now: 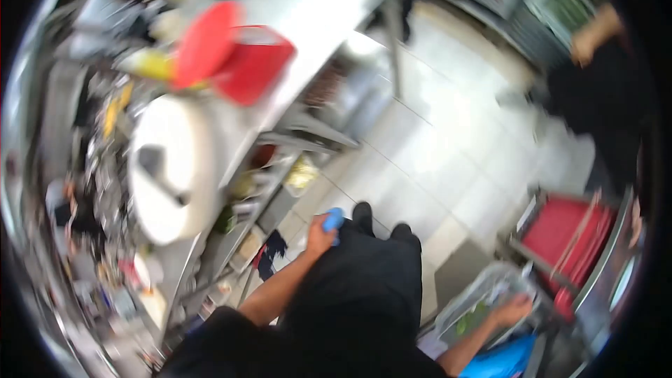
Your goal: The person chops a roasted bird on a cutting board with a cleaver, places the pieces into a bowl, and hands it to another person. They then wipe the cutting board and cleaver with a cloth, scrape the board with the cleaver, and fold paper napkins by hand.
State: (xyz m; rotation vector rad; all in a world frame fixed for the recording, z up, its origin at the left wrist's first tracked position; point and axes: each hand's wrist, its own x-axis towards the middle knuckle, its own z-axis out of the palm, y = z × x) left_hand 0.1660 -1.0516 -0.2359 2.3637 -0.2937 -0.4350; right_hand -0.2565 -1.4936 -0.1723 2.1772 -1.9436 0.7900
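Note:
My left hand [319,239] is closed around a small bunched blue thing [334,220], held low in front of my black clothing; blur hides whether it is a cloth. On the other side, my right hand [514,310] reaches over a clear plastic tub [483,281] with some green pieces [472,319] in it. Motion smears those fingers, so I cannot make out whether they touch the tub or grip anything. Beside the tub lies a bright blue thing [501,358], partly hidden by my forearm.
A steel table [315,0] on the left bears a red container [255,63], a round red lid [210,42] and a white round board [175,168] with a dark tool on it. Shelves stand below. A person in dark clothing [595,91] stands right, near a red crate [567,238].

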